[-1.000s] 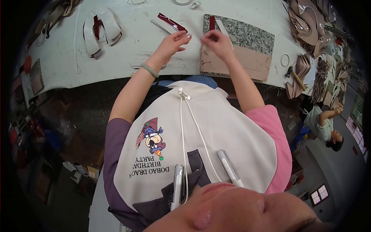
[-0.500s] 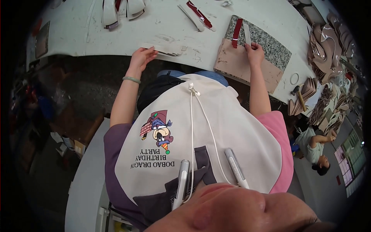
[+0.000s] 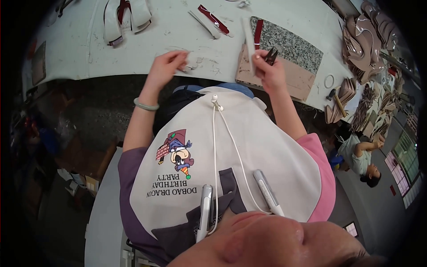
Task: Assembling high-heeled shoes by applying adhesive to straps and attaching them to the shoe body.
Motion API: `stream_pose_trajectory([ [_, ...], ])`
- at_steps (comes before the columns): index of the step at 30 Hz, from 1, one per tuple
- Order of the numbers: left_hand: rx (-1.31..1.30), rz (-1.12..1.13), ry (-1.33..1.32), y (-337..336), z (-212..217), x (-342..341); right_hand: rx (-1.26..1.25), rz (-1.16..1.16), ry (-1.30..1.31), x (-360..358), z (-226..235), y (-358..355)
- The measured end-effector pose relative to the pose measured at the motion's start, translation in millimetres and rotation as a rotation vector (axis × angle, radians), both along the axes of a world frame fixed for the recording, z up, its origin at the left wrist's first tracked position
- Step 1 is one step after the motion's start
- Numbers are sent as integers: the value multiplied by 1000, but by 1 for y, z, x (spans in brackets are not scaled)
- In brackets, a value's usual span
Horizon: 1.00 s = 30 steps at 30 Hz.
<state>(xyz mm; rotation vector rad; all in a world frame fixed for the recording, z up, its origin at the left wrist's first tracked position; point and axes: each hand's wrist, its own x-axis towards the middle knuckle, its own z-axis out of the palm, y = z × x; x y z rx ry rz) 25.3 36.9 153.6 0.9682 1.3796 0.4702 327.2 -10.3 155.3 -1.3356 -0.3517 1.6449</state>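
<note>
My right hand (image 3: 271,73) pinches a narrow white strip (image 3: 248,40) between thumb and fingers, beside the left edge of the stone slab. A small black tool with two prongs (image 3: 271,56) also juts from that hand; its exact kind is unclear. My left hand (image 3: 168,66) is closed over the table's near edge, fingertips together, and what they hold, if anything, cannot be made out. Small scraps (image 3: 192,66) lie by its fingers. A dark red strip (image 3: 258,33) rests on the speckled grey stone slab (image 3: 293,44), whose near part is covered by a tan board (image 3: 284,78).
On the white table (image 3: 169,31) lie another red strip (image 3: 213,20), a pale strip (image 3: 204,24) and curved white pieces (image 3: 129,18). To the right are a hammer (image 3: 336,102), a ring (image 3: 328,81) and stacked tan pieces (image 3: 367,44). Another person (image 3: 362,158) works farther right.
My right hand has lifted the white strip off the slab and moved left; the black tool now shows in it. My left hand has curled its fingers, and the pale strip beneath it is gone from there.
</note>
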Motion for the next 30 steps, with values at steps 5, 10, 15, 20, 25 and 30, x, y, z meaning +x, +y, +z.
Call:
stream_pose_trajectory([
  [5, 75, 38, -514, 2, 70, 75, -62, 239, 300, -29, 46, -2],
  [10, -45, 107, -610, -6, 70, 77, -19, 316, 65, -33, 66, -6],
  [15, -104, 107, -545, -7, 82, 83, 348, 356, -401, -31, 76, -16],
  [20, -21, 42, -432, -12, 93, 85, 567, 317, -558, -37, 78, -10],
  [25, 22, 26, -420, -15, 94, 80, 291, 363, -304, -34, 80, -7],
  [30, 32, 50, -453, -19, 87, 78, 68, 337, -111, -35, 84, -3],
])
